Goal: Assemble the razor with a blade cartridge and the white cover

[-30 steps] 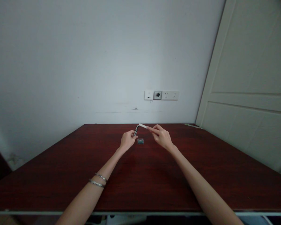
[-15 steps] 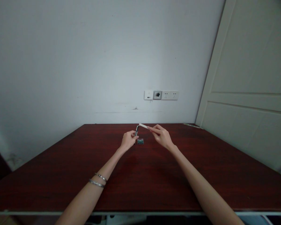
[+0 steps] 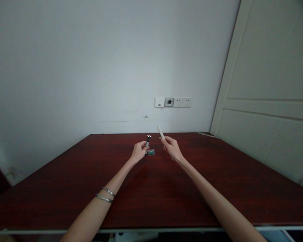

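Observation:
My left hand (image 3: 138,151) is closed round the handle of a small razor-like tool (image 3: 147,141), dark and grey with a T-shaped head at its top. Between thumb and fingers, my right hand (image 3: 172,148) pinches a slim white stick (image 3: 161,132), which points up and to the left. The stick and the tool are apart. A small clear case (image 3: 151,152) with something green inside lies on the table, just right of my left fingertips.
The dark red wooden table (image 3: 151,195) reaches back to a pale wall (image 3: 116,67) with sockets (image 3: 182,102). A light panelled door (image 3: 272,80) stands along the right side.
My right hand has drawn the white stick away from the tool's head and tilted it more upright. The tool in my left hand has turned, so its T-shaped head shows.

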Demonstrator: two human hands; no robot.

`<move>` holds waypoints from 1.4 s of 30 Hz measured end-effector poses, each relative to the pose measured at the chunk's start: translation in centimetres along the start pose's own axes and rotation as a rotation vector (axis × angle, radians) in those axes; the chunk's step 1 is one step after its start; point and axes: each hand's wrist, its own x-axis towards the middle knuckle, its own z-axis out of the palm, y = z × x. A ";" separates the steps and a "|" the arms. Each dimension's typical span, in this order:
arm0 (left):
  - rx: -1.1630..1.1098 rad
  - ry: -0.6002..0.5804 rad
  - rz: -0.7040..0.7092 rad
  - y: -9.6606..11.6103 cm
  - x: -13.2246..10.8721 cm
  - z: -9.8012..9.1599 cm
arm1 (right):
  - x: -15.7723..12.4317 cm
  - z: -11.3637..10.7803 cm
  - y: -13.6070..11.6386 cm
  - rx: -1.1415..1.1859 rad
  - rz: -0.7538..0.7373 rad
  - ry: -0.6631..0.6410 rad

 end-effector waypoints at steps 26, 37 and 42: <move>-0.088 -0.023 0.062 1.9 -0.6 0.9 | -4.2 4.7 -0.6 0.674 0.352 -0.168; -0.072 -0.046 0.073 2.0 -0.7 0.9 | -4.5 5.0 -0.9 0.678 0.315 -0.103; -0.071 -0.035 0.105 2.0 -0.6 1.0 | -4.5 5.1 -1.1 0.672 0.323 -0.085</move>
